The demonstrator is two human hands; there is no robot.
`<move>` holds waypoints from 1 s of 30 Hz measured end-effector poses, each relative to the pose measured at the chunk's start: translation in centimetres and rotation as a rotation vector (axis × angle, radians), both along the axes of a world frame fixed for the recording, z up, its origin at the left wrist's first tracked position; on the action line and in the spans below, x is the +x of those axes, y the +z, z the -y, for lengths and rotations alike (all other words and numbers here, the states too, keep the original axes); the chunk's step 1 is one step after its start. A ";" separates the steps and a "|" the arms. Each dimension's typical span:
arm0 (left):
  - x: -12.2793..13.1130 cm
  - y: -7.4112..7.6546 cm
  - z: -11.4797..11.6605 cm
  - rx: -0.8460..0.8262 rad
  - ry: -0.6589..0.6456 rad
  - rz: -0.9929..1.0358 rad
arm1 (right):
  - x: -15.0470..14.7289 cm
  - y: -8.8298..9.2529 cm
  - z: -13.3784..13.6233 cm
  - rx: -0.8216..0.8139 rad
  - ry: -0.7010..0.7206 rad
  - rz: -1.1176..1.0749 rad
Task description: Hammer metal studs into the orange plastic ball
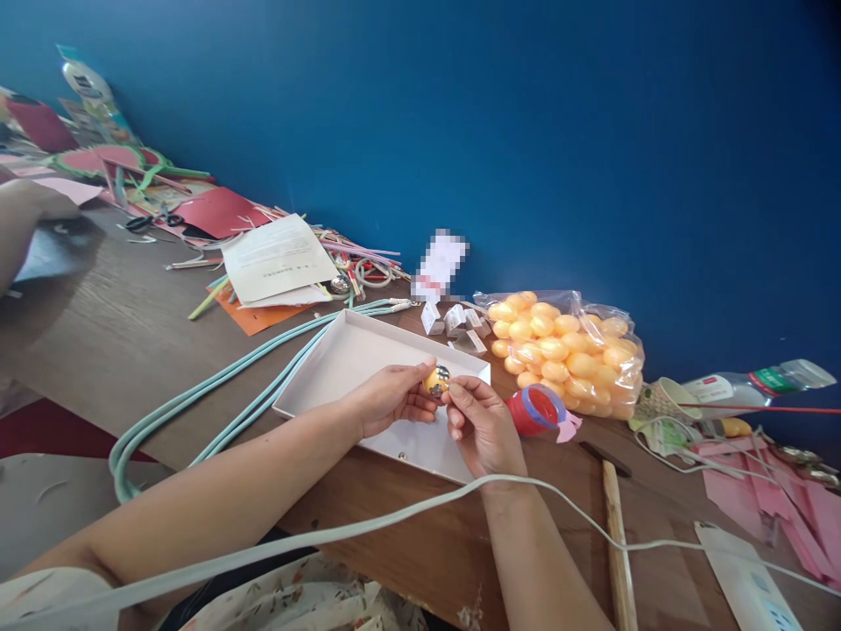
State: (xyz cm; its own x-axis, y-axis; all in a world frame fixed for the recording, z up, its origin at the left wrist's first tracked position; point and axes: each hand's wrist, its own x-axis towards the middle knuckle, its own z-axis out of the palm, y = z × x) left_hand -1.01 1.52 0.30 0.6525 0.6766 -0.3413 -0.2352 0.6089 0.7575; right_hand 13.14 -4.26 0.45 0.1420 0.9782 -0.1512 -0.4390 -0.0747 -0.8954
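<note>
Both my hands meet over a shallow white tray (342, 359) on the wooden table. My left hand (391, 396) pinches a small yellow plastic capsule (435, 380) between thumb and fingers. My right hand (479, 425) is closed with its fingertips on the same capsule from the right. A small metal piece shows on the capsule's top. A tiny round metal part (401, 456) lies near the tray's front edge.
A clear bag of yellow capsules (568, 350) lies right of the tray, a red tape roll (535, 410) before it. Pale green cords (216, 394) run left. A hammer (618, 535), paper scraps, scissors (154, 221), paper slips (453, 320) and a bottle (755, 386) lie about. Another person's arm (26, 219) is far left.
</note>
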 end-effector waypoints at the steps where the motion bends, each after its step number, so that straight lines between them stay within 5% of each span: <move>1: 0.0 0.0 0.0 0.009 0.003 -0.005 | 0.0 0.0 0.0 -0.006 0.003 -0.010; 30: 0.0 0.6 0.1 0.070 0.083 -0.081 | 0.4 -0.1 0.1 -0.024 0.040 -0.014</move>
State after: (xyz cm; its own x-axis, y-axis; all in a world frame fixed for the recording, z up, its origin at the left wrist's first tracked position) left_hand -1.03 1.39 0.85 0.5655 0.7511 -0.3406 -0.2190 0.5349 0.8160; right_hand 13.56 -4.37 0.32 0.1004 0.9792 -0.1765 -0.4479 -0.1139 -0.8868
